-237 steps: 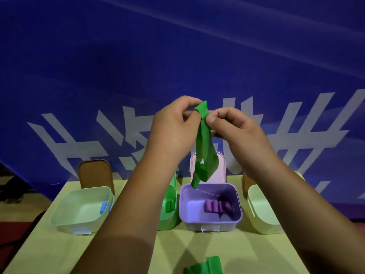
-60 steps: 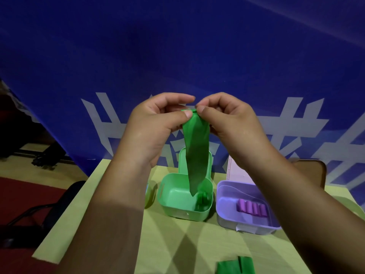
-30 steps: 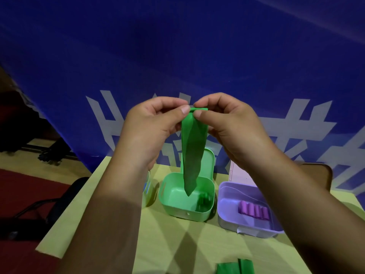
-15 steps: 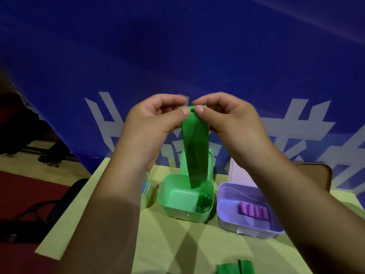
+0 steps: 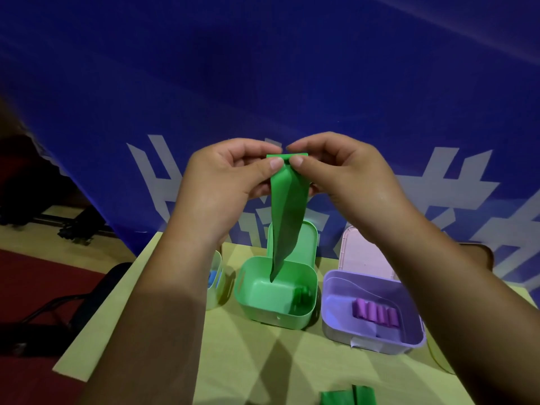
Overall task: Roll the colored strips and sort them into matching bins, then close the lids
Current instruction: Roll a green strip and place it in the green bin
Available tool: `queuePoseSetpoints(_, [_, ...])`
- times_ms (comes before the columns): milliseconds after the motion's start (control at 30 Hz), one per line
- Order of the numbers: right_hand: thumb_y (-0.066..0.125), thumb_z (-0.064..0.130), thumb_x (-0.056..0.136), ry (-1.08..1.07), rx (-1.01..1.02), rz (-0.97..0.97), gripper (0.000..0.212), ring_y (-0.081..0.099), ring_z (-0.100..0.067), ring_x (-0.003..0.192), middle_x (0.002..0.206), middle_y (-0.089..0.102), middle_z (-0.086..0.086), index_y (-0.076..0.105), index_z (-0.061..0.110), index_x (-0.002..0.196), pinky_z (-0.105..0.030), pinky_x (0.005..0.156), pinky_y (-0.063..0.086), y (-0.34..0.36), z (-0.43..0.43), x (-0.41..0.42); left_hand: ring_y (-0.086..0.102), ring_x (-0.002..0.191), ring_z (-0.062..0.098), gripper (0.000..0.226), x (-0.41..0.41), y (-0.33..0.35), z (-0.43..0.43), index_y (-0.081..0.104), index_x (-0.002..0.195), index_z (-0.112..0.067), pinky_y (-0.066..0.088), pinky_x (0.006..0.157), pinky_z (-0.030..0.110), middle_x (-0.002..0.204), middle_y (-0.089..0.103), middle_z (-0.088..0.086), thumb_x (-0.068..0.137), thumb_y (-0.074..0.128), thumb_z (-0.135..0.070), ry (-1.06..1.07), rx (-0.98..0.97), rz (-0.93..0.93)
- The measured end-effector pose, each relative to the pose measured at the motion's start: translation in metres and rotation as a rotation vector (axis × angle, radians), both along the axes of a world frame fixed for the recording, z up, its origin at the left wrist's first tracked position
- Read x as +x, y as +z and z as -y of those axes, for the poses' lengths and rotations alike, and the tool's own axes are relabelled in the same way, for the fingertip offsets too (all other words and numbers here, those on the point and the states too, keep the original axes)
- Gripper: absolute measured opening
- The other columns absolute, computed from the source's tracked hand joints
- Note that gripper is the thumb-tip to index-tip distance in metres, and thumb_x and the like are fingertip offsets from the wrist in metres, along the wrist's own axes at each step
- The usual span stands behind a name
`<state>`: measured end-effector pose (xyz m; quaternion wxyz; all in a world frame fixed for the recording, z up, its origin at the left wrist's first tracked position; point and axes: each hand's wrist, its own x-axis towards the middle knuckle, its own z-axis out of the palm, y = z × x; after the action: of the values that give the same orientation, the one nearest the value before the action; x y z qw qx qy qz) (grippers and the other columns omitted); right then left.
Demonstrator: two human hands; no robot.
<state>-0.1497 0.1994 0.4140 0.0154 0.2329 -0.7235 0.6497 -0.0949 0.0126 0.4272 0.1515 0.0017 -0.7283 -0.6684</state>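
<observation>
A green strip (image 5: 286, 217) hangs down in the air above the table, its top end folded over. My left hand (image 5: 230, 182) and my right hand (image 5: 339, 173) pinch that top end between thumbs and forefingers. Below the strip stands the open green bin (image 5: 251, 299) with a green roll (image 5: 304, 296) in its right corner. Right of it, the open purple bin (image 5: 336, 325) holds several purple rolls (image 5: 375, 312). A pale bin (image 5: 217, 287) with a blue roll (image 5: 212, 277) shows behind my left forearm.
More green strips (image 5: 347, 397) lie at the near table edge. The yellow-green table (image 5: 257, 355) ends at the left by a dark chair (image 5: 73, 305) and red floor. A blue banner hangs behind the bins. Another pale bin's edge (image 5: 438, 361) peeks beside my right forearm.
The strip's hanging tail has grown shorter over the last seconds as the top end is rolled between my fingers. My view shifted left from the first frame.
</observation>
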Motion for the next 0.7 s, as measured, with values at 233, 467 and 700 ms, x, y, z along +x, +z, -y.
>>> queuePoseSetpoints(233, [0.071,0.017,0.102,0.023,0.051,0.03,0.011,0.079,-0.022,0.088,0.093,0.081,-0.008,0.079,0.015,0.11,-0.039,0.081,0.067,0.001,-0.001,0.0,0.081,0.096,0.022,0.019,0.001,0.0,0.006,0.082,0.11,-0.013,0.067,0.084,0.034,0.099,0.081,0.01,0.092,0.082,-0.007,0.005,-0.05,-0.009])
queuePoseSetpoints(467, [0.074,0.02,0.1,0.031,-0.037,0.109,0.011,0.071,-0.021,0.082,0.097,0.077,-0.018,0.08,0.016,0.108,-0.039,0.082,0.063,-0.006,0.0,-0.001,0.081,0.098,0.022,0.018,-0.005,-0.006,0.003,0.083,0.105,-0.015,0.066,0.088,0.037,0.098,0.082,0.005,0.09,0.082,-0.004,0.007,-0.043,-0.016])
queuePoseSetpoints(700, [0.076,0.016,0.099,-0.026,-0.039,0.077,0.007,0.074,-0.027,0.085,0.094,0.078,-0.017,0.079,0.017,0.105,-0.058,0.091,0.062,-0.01,0.003,-0.003,0.08,0.104,0.031,0.027,-0.009,-0.012,-0.001,0.079,0.117,-0.009,0.063,0.098,0.05,0.106,0.081,0.013,0.092,0.079,0.001,-0.031,0.104,0.045])
